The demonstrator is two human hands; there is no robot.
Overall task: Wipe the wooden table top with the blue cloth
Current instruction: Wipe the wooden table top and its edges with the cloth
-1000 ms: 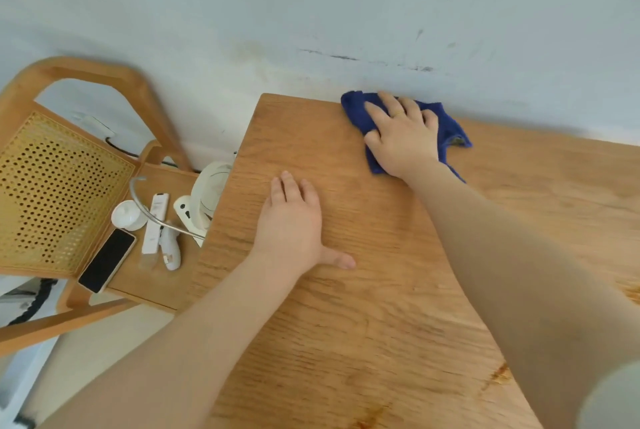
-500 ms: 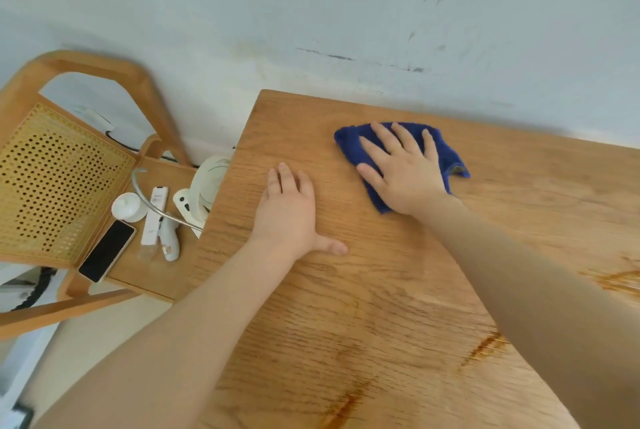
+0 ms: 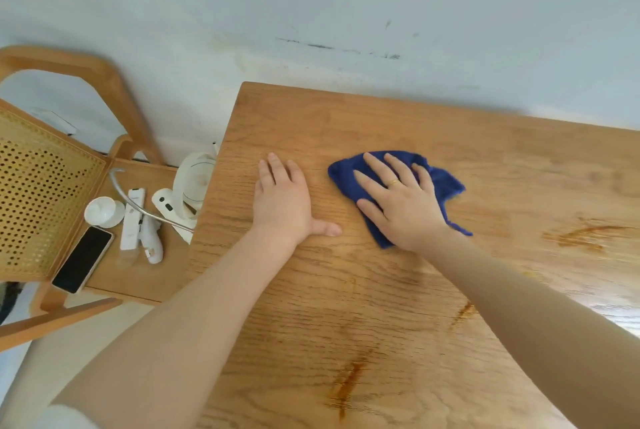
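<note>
Now right hand (image 3: 405, 207) flat, fingers spread, pressing crumpled blue cloth (image 3: 440, 182) on light wooden tabletop (image 3: 381, 307), drawn nearer from the wall-side edge, left hand (image 3: 282, 201) still flat, gripping nothing, just beside it.

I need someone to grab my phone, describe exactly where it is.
Left of the wooden table stands a chair with a woven cane back. The phone lies on its seat nearest you, the only flat black rectangle among white gadgets.
</note>
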